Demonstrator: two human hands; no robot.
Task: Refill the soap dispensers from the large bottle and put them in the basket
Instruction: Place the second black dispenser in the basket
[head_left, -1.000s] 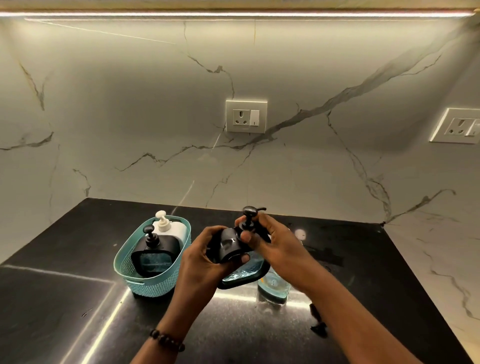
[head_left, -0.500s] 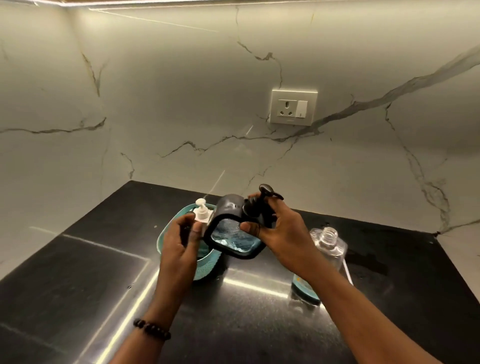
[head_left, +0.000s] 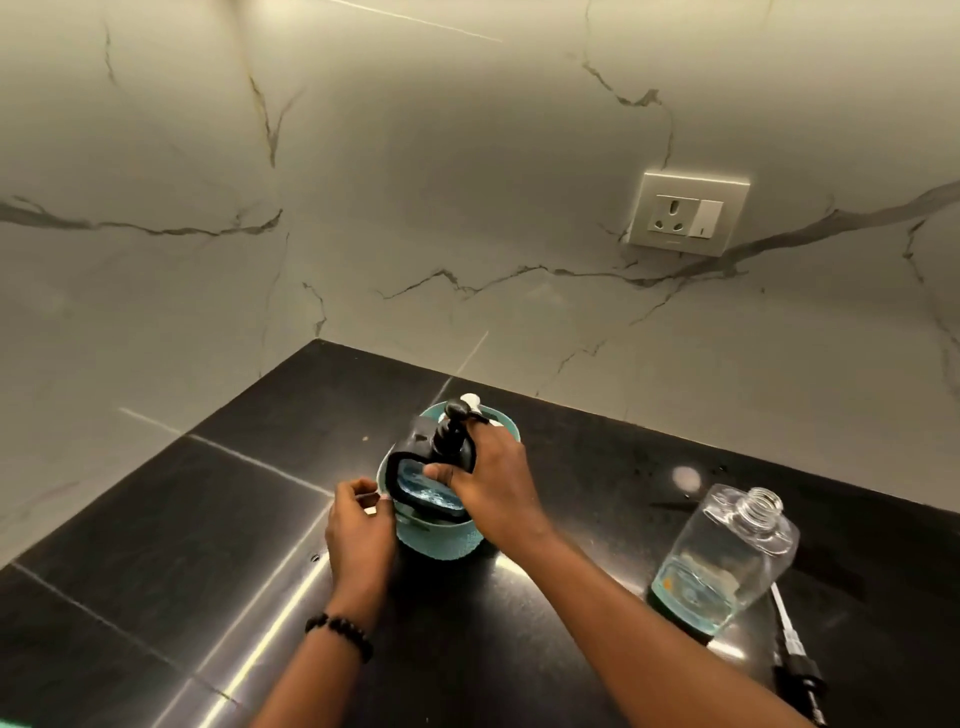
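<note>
A black soap dispenser (head_left: 426, 480) with blue soap inside sits tilted in the teal basket (head_left: 441, 543) on the black counter. My right hand (head_left: 493, 483) grips it around the pump neck. My left hand (head_left: 358, 525) rests at the basket's left rim, fingers curled on the edge. A white dispenser's pump (head_left: 472, 401) shows behind at the basket's far side; the other black dispenser in the basket is hidden. The large clear bottle (head_left: 724, 558), cap off, with a little blue soap at the bottom, stands to the right.
The bottle's black pump cap with white tube (head_left: 792, 660) lies on the counter beside the bottle at the right. The marble walls meet in a corner behind the basket. A wall socket (head_left: 685, 213) sits up on the right.
My right hand has lowered the black dispenser from above the counter into the basket. My left hand let go of it and moved to the basket's rim. The view swung left.
</note>
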